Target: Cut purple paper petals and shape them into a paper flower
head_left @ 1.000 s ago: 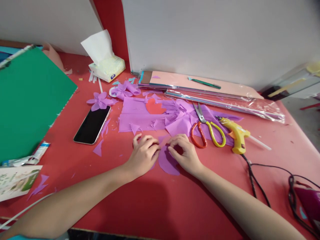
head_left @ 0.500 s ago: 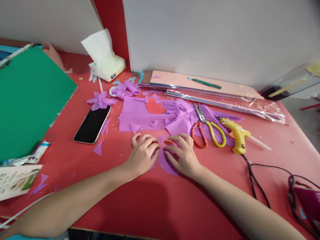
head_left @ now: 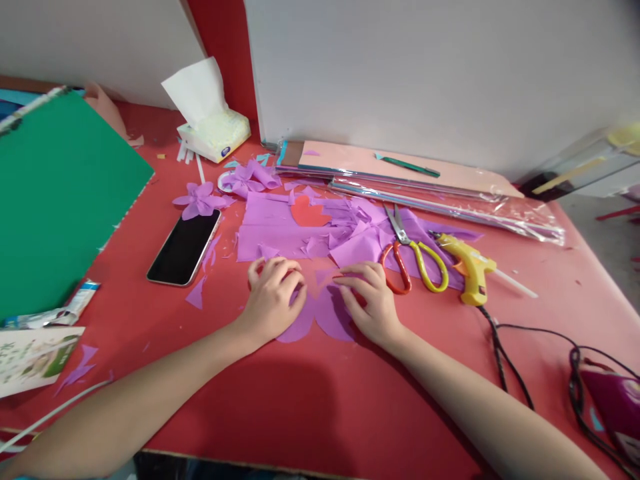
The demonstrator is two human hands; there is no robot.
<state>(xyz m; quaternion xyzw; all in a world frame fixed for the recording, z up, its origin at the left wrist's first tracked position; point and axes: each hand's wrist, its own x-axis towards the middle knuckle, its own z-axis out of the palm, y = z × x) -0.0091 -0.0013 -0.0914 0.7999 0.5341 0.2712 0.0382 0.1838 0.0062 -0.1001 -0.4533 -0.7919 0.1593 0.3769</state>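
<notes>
As we look down along both forearms, we see the left hand [head_left: 275, 298] and the right hand [head_left: 369, 301] facing each other above a purple paper cut-out with rounded lobes [head_left: 333, 321], which lies on the red tabletop [head_left: 235, 413] near its front edge. The left hand is curled over the left lobe; its fingertips are partly hidden, so we cannot tell whether it grips the paper. The right hand is loosely arched over the right lobe, thumb and fingers a little apart. Whether the two lobes form one piece we cannot tell.

Beyond the hands we note a flat spread of purple paper sheets and scraps [head_left: 273, 241], bearing a red paper piece with a notched edge [head_left: 309, 212]. Just beside the right hand lie scissors with one red and one yellow handle loop [head_left: 399, 270], their blades parted; farther right rests a yellow glue gun with a white stick [head_left: 470, 267]. To the left we find a black-screened smartphone [head_left: 181, 252], overlapped at its far end by a purple paper flower [head_left: 199, 200].
</notes>
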